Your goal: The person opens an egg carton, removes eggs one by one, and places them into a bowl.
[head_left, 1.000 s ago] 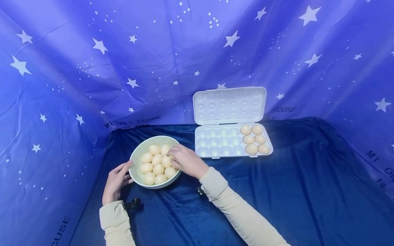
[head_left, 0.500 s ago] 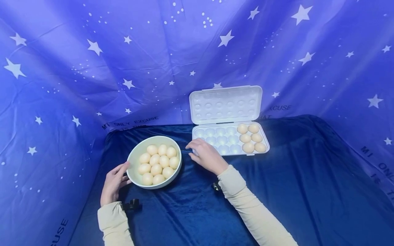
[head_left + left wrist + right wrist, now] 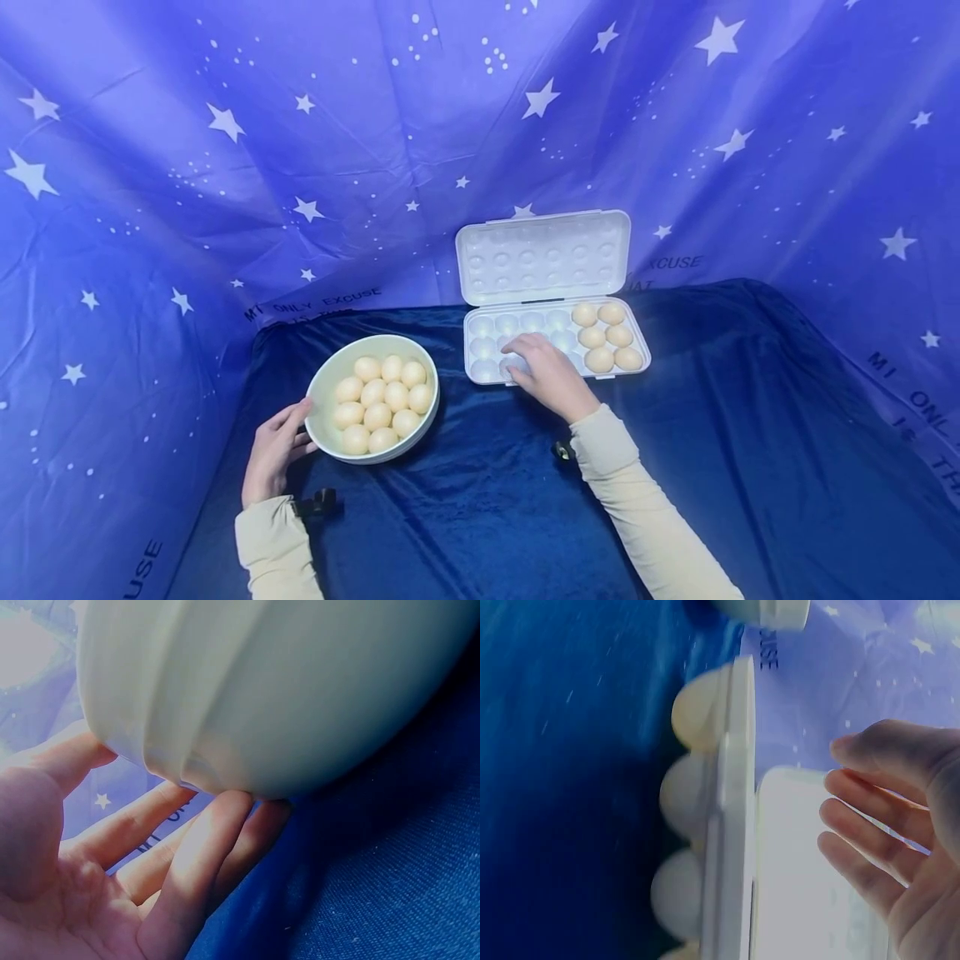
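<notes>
My left hand (image 3: 272,454) rests open-fingered against the bowl (image 3: 324,398) of eggs (image 3: 378,403) at 9 o'clock on the dark blue velvet cloth (image 3: 480,500). My right hand (image 3: 546,377) hovers relaxed over the egg tray (image 3: 633,379) at 12 o'clock, holding nothing. A starry blue backdrop (image 3: 300,125) surrounds everything.

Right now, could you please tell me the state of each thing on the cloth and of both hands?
egg tray: lid open and standing upright, six eggs at its right end, other cups in view empty.
bowl: upright, holding eggs.
left hand: fingers straight, touching the bowl's outer wall.
right hand: over the tray's front cups; whether it holds an egg cannot be told.
</notes>
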A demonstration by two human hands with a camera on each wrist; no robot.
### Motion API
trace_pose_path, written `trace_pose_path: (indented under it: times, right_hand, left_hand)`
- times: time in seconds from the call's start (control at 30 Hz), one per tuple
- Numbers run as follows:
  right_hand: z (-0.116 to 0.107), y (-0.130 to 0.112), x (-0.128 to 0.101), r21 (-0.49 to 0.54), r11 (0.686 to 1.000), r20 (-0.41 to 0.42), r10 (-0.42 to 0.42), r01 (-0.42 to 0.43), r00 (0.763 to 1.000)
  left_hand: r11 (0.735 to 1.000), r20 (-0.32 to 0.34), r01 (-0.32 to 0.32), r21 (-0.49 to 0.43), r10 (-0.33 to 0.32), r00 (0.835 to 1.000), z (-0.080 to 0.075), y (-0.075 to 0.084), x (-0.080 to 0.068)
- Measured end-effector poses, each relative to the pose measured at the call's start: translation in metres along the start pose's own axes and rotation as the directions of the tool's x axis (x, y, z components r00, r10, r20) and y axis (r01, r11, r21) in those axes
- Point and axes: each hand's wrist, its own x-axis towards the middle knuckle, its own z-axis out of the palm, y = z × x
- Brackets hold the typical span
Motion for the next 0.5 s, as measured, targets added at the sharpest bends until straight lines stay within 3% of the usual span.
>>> trace_pose_path:
  times: [0.23,0.5]
  right_hand:
    - [-0.008,0.022,-0.016,0.020,0.996,-0.062,0.083,-0.082,0.995]
    - [-0.016,0.037,-0.026,0.019,0.992,-0.099,0.123,-0.122,0.987]
  left_hand:
    - [1.000,-0.004,-0.009,-0.027,0.009,1.000,0.000,0.000,0.001]
    - [1.000,-0.002,0.002,-0.014,-0.002,1.000,0.000,0.000,0.001]
